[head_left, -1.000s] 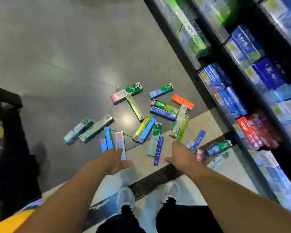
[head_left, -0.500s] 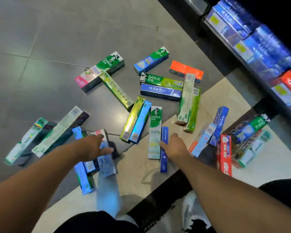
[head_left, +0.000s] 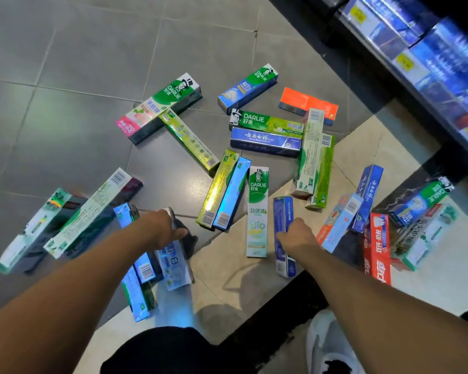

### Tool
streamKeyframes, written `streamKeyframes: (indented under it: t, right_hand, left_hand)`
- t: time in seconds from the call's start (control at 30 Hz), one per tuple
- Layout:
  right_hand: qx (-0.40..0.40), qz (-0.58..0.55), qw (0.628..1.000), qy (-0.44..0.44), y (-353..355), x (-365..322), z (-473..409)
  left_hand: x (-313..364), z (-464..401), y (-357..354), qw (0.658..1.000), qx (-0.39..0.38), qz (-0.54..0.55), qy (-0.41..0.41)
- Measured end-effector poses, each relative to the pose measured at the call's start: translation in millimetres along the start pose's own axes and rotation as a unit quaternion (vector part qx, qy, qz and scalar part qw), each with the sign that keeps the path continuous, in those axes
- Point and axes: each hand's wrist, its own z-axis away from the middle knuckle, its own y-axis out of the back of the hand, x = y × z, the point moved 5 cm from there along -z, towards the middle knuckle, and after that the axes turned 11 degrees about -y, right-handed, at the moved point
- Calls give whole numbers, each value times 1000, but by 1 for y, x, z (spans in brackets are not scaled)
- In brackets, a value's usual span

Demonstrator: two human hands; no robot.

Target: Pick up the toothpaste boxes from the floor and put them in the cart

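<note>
Since the earlier frame both hands have come lower and closer to the scatter of toothpaste boxes. The right hand (head_left: pixel 295 234) now lies on the dark blue box (head_left: pixel 283 236), its fingers curled over the box's left edge. The left hand (head_left: pixel 161 228) has arrived over the white-and-blue box (head_left: pixel 173 261); its fingers are bent down toward the far end of that box, but whether they have closed on it cannot be told from this angle.

Progress: none evident. No box is lifted, and the cart is out of view. By my count some twenty boxes lie on the floor (head_left: pixel 65 117), so practically the whole job appears to be outstanding.

Orientation: the dark blue box lies flat, long axis running nearly straight away from the person, near end by the dark floor strip. The white-and-blue box also lies lengthwise away from the person, tilted slightly left at its far end, just beside two blue boxes (head_left: pixel 138 273). The green-and-white Darlie box (head_left: pixel 257 211) lies parallel to the dark blue one, just to its left.

Further out, the remaining boxes point every way. The store shelf (head_left: pixel 416 49) of stocked cartons stands at upper right.
</note>
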Motion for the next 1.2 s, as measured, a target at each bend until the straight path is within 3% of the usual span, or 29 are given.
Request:
streamKeyframes:
  t: [0.1, 0.27, 0.43, 0.53, 0.63, 0.77, 1.03, 1.2]
  right_hand:
    - [39, -38, 997, 52, 21, -15, 9]
    - [20, -55, 987, 148, 46, -49, 26]
    - [15, -34, 978, 205, 56, -66, 39]
    - [16, -29, 978, 208, 55, -68, 38]
    - [31, -21, 978, 204, 53, -70, 34]
    - [18, -32, 978, 205, 54, -79, 48]
    - [-5, -21, 969, 245, 127, -100, 176]
    - [-20, -39, 966, 254, 206, -98, 283]
  left_hand:
    - [-6, -5, -14, 999, -16, 11, 32]
    - [-18, -16, -32, 991, 30, 74, 108]
    - [-2, -5, -55, 939, 102, 254, 205]
    - [11, 2, -62, 945, 114, 244, 186]
    - [2, -4, -57, 929, 129, 290, 189]
    - [1, 20, -7, 930, 167, 301, 131]
    - [42, 154, 135, 899, 281, 332, 53]
    - [80, 260, 199, 886, 289, 362, 34]
